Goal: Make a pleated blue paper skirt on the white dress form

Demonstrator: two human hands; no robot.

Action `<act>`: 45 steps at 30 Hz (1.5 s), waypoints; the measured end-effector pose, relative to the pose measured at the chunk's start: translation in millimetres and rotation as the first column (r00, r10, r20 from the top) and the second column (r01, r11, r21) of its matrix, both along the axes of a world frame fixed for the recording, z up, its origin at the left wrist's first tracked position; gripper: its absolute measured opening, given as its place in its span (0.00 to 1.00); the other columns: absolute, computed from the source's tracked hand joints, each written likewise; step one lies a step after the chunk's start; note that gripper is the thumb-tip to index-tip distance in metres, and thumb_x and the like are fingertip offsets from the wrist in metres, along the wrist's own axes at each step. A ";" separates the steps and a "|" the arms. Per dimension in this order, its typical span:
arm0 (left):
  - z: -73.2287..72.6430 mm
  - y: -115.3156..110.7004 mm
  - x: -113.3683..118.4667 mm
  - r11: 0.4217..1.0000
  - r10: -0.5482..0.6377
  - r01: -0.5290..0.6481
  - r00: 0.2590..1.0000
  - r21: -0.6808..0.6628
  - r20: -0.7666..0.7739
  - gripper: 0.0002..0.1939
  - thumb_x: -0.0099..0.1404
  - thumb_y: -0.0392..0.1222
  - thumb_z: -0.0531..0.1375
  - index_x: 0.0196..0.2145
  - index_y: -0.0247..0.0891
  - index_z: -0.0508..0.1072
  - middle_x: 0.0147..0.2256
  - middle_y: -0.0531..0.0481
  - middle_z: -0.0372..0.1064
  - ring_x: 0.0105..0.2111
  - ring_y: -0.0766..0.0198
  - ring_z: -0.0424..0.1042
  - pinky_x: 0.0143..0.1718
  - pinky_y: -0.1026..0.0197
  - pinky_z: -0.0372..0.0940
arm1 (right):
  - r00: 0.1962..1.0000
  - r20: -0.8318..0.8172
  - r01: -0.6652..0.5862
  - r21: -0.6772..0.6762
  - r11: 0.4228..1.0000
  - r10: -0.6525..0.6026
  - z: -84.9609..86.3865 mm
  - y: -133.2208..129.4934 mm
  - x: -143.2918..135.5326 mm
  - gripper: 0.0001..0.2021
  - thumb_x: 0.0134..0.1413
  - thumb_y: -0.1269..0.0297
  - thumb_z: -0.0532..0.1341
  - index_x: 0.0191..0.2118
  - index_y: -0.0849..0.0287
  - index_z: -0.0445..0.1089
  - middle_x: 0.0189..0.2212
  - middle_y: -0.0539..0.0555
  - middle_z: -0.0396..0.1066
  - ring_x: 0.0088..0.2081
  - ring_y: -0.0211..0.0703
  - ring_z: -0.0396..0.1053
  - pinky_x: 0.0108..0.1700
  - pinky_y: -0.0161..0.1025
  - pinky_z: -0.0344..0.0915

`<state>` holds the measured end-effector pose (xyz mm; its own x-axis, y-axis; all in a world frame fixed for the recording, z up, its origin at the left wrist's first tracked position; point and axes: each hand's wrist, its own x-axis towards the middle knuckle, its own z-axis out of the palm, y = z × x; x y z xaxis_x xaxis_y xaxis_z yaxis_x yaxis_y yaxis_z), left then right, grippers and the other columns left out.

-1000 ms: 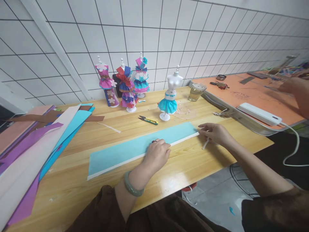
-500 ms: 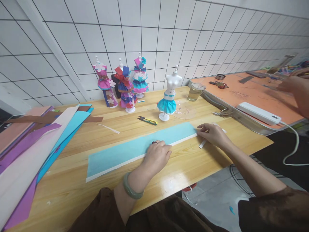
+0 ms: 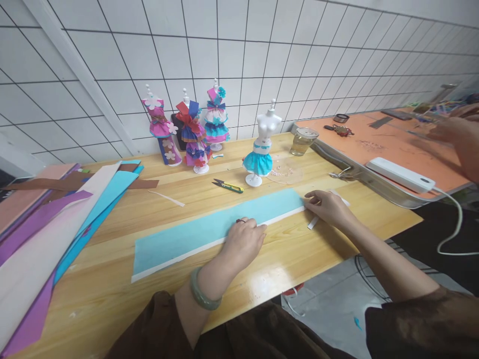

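Head camera looks forward and down, close over the wooden table (image 3: 329, 239).
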<state>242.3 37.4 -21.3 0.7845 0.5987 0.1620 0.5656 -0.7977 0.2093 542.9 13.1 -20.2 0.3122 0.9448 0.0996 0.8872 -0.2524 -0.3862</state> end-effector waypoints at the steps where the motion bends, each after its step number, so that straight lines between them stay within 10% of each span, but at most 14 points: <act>1: 0.4 0.0 0.0 1.000 -0.003 0.003 1.000 0.001 -0.002 0.14 0.68 0.41 0.48 0.41 0.42 0.73 0.31 0.47 0.68 0.36 0.57 0.67 0.35 0.57 0.61 | 1.000 0.007 0.005 -0.009 1.000 -0.005 -0.3 0.4 0.0 0.14 0.46 0.61 0.59 0.40 0.56 0.71 0.31 0.53 0.77 0.33 0.47 0.73 0.34 0.40 0.66; 9: 0.2 0.3 -0.5 1.000 -0.008 0.008 1.000 0.007 -0.010 0.14 0.68 0.40 0.47 0.40 0.42 0.72 0.31 0.48 0.68 0.36 0.57 0.67 0.34 0.57 0.61 | 0.995 0.086 0.053 0.054 0.997 -0.057 3.0 -1.5 -3.7 0.14 0.49 0.59 0.56 0.41 0.59 0.70 0.28 0.54 0.74 0.32 0.46 0.71 0.32 0.38 0.63; 16: 0.6 -1.0 -0.2 1.000 -0.006 0.006 1.000 0.011 -0.013 0.13 0.68 0.40 0.48 0.39 0.42 0.72 0.31 0.49 0.68 0.36 0.58 0.67 0.35 0.58 0.61 | 0.979 -0.163 0.143 0.141 0.980 -0.119 14.1 -21.6 -13.6 0.21 0.51 0.59 0.57 0.50 0.64 0.65 0.31 0.55 0.73 0.20 0.38 0.68 0.24 0.36 0.64; 21: 0.7 -1.6 -0.6 1.000 -0.007 0.008 1.000 0.024 -0.012 0.13 0.68 0.40 0.48 0.39 0.42 0.72 0.30 0.49 0.68 0.36 0.58 0.67 0.34 0.58 0.61 | 0.987 0.139 -0.094 0.113 0.989 0.078 2.1 -43.7 -41.2 0.20 0.58 0.62 0.52 0.55 0.60 0.63 0.40 0.59 0.76 0.28 0.45 0.74 0.31 0.40 0.68; 28: -3.3 -1.2 0.1 0.999 -0.004 0.004 1.000 0.041 0.005 0.13 0.68 0.41 0.48 0.43 0.42 0.71 0.32 0.49 0.68 0.37 0.57 0.67 0.37 0.57 0.62 | 0.764 0.602 -0.253 -0.056 0.966 0.234 -13.5 -52.0 -60.1 0.24 0.58 0.72 0.49 0.61 0.65 0.57 0.48 0.63 0.73 0.28 0.48 0.75 0.27 0.41 0.68; 40: -4.5 -5.8 3.2 0.996 0.002 -0.001 1.000 0.095 -0.010 0.13 0.67 0.44 0.51 0.45 0.39 0.69 0.33 0.47 0.68 0.38 0.56 0.67 0.38 0.56 0.63 | 0.692 0.602 -0.440 -0.085 0.894 0.398 -13.5 -58.3 -111.7 0.26 0.55 0.76 0.50 0.61 0.65 0.57 0.59 0.61 0.61 0.30 0.42 0.76 0.30 0.39 0.72; 45: -4.5 -6.1 2.6 0.995 0.000 0.002 1.000 0.098 -0.012 0.13 0.67 0.45 0.51 0.45 0.39 0.69 0.33 0.47 0.68 0.39 0.55 0.67 0.38 0.56 0.63 | 0.722 0.634 -0.292 -0.085 0.953 0.278 -16.1 -54.4 -92.9 0.26 0.55 0.76 0.49 0.61 0.66 0.57 0.57 0.63 0.62 0.27 0.44 0.75 0.27 0.40 0.71</act>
